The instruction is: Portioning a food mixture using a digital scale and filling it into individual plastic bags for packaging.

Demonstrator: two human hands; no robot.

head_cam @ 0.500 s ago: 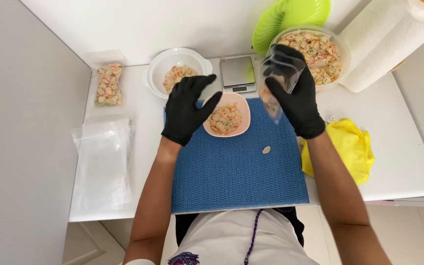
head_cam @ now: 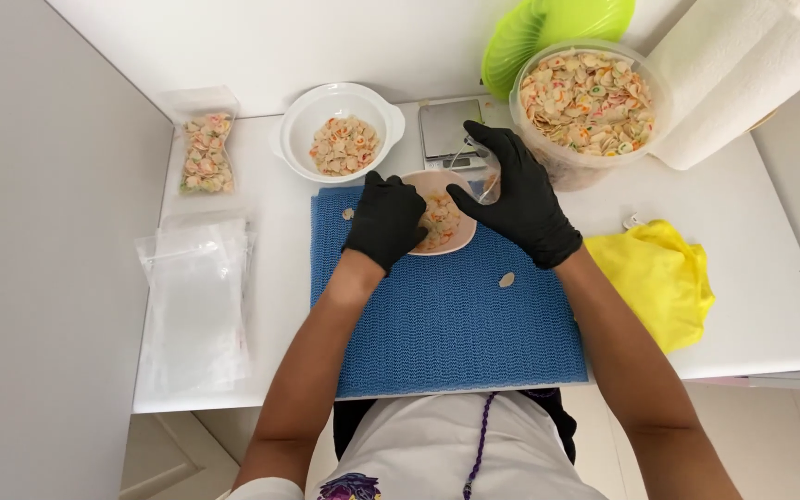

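Note:
Both my hands wear black gloves. My left hand [head_cam: 384, 222] grips the left side of a small pink bowl [head_cam: 456, 242] of coloured shell pasta, which sits at the far edge of a blue mat [head_cam: 446, 324]. My right hand [head_cam: 518, 196] is at the bowl's right rim and holds a small clear plastic bag [head_cam: 489, 188], mostly hidden under the fingers. A loose pasta shell [head_cam: 506, 279] lies on the mat near my right wrist.
Behind the bowl stand a small scale [head_cam: 446, 130], a white bowl of pasta [head_cam: 340, 130] and a large clear tub of pasta [head_cam: 594, 102] with a green lid [head_cam: 557, 28]. There is a paper towel roll [head_cam: 743, 74] at the right, a yellow cloth [head_cam: 659, 278], and a filled bag [head_cam: 206, 153] with empty bags [head_cam: 194, 296] at the left.
My right hand has come down with the clear bag from beside the tub to the pink bowl's right rim. My left hand has shifted onto the bowl's left side.

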